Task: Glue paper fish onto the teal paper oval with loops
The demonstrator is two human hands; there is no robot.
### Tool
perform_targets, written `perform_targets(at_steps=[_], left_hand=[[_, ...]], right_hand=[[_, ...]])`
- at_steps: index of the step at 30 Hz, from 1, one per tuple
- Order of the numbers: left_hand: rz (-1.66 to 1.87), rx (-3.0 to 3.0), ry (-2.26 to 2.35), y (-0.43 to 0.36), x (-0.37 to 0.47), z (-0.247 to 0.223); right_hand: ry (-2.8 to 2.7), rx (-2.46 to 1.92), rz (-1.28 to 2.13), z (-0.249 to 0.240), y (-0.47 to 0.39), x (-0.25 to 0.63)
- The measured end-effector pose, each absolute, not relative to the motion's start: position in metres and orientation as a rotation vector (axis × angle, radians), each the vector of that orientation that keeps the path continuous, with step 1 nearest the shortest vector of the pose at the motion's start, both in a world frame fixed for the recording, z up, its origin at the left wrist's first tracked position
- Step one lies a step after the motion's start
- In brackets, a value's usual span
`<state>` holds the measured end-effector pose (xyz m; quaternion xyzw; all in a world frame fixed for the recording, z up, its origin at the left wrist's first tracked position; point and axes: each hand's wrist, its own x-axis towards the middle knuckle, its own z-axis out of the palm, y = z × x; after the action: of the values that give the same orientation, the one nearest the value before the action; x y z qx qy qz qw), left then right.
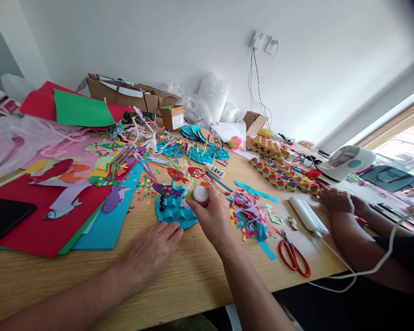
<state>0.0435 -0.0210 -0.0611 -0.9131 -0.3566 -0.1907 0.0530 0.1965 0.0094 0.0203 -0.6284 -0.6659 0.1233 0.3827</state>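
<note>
A glue bottle with a white base and a yellow-green label is in my right hand, its fingers closed round it. The bottle is tipped over a round blue painted egg-carton piece, and its tip is at the bumps there. My left hand lies flat on the table, fingers stretched out and touching the piece's front edge. Above the blue piece stands a purple paper fish with dots, near a dark twisted stem. Orange and red paper fish are just behind.
Coloured paper sheets and a black phone cover the left side. Paper scraps, red-handled scissors and a white power bank-like device lie to the right. Another person's hands rest near painted egg cartons.
</note>
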Motion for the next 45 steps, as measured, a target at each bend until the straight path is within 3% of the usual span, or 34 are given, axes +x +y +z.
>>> perform_targets(at_steps=[45], left_hand=[[-0.636,-2.737,-1.042,-0.021,0.044,-0.066]], right_hand=[[-1.718,-1.516,0.207,0.001,0.017,0.192]])
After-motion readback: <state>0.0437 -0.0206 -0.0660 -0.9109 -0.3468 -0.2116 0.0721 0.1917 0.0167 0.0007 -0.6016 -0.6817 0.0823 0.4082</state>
